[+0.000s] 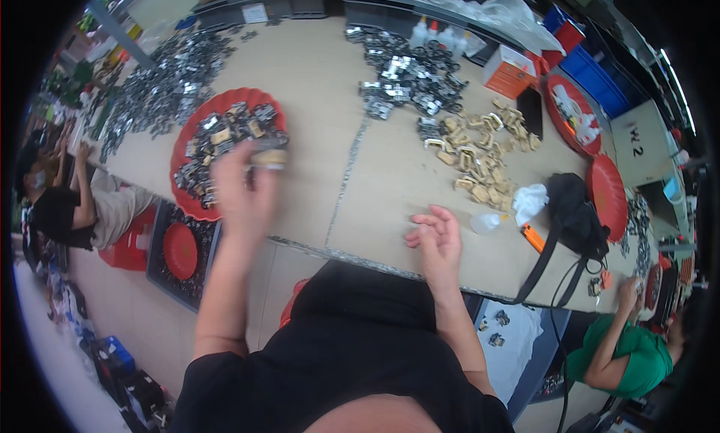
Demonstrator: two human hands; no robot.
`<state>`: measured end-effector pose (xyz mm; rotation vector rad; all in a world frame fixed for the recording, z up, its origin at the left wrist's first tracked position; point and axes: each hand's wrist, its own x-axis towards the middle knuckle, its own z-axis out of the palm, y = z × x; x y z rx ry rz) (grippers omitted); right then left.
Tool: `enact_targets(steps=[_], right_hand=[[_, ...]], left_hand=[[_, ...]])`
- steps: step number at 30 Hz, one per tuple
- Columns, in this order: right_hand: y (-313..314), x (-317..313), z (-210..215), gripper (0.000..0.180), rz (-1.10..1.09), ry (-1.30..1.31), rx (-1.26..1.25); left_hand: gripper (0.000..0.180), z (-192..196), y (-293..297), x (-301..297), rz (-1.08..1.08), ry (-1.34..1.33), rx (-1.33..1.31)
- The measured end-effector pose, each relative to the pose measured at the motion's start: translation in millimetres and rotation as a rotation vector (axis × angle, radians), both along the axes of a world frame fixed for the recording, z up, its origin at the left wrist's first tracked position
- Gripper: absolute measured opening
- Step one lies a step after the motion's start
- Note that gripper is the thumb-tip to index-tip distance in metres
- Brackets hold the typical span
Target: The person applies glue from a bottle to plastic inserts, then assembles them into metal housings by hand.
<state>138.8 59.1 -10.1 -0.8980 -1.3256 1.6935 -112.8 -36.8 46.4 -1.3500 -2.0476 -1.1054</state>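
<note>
My left hand [244, 189], smeared by motion, is over the near edge of a red scalloped tray [282, 118]. Between its thumb and fingers is a small beige and dark metal part [269, 157], too blurred to name more closely. Dark metal and beige pieces [219, 135] fill the tray. My right hand [439, 242] hovers near the table's front edge, fingers loosely bent and apart, holding nothing I can see. Right of it stands a small translucent bottle [486, 222]. Beyond that hand is a pile of beige frame-shaped parts [480, 151].
Dark metal parts [409, 76] lie heaped at the back; a wide grey spread [169, 76] covers the far left. On the right are an orange-handled cutter [533, 237], a black bag [576, 215] with straps and red trays [606, 196]. Co-workers sit at left and right.
</note>
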Motion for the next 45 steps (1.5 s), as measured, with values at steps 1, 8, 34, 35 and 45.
enact_targets(steps=[1,8,34,35,45], right_hand=[[1,-1,-2,0.035,0.024,0.000,0.003],[1,0,1,0.030,0.020,0.018,0.021],[39,68,-12,0.038,-0.359,-0.444,0.398],[39,68,-14,0.036,-0.355,-0.401,0.428],[19,29,5,0.032,-0.014,0.206,0.079]], left_hand=[[0.028,5,-9,-14,0.112,-0.055,-0.059],[0.019,-10,-34,-99,0.200,0.061,-0.376],[0.012,-39,144,130,-0.631,-0.322,-0.664],[0.010,-39,140,124,-0.658,-0.319,-0.607],[0.015,-28,96,119,-1.035,-0.890,-0.494]])
